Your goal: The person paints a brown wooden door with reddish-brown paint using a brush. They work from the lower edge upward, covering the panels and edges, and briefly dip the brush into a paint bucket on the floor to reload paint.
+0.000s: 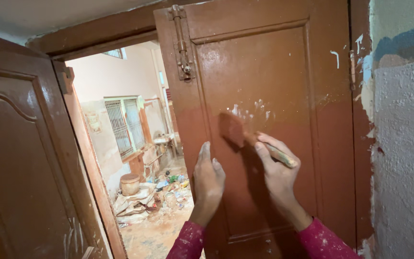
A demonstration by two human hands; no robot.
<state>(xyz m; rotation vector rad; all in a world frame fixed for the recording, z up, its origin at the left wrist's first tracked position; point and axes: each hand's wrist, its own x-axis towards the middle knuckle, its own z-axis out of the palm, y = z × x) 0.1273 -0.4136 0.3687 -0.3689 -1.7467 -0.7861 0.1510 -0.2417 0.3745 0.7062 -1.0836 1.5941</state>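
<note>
Sleeves: dark pink, paint-flecked, at 6 o'clock of view.
Left hand (208, 182): grip wide, empty, fingers flat on the edge of the brown door leaf (274, 86).
Right hand (278, 171): at 3 o'clock of the left hand, grip closed around the paintbrush (245, 136).
Paintbrush: bristles pressed to door panel, at 10 o'clock of right hand; white flecks above.
Bolt latch (182, 43): top of leaf, 12 o'clock.
Second leaf (15, 158): open, 9 o'clock.
Room beyond: barred window (124, 123), littered floor (154, 211).
</note>
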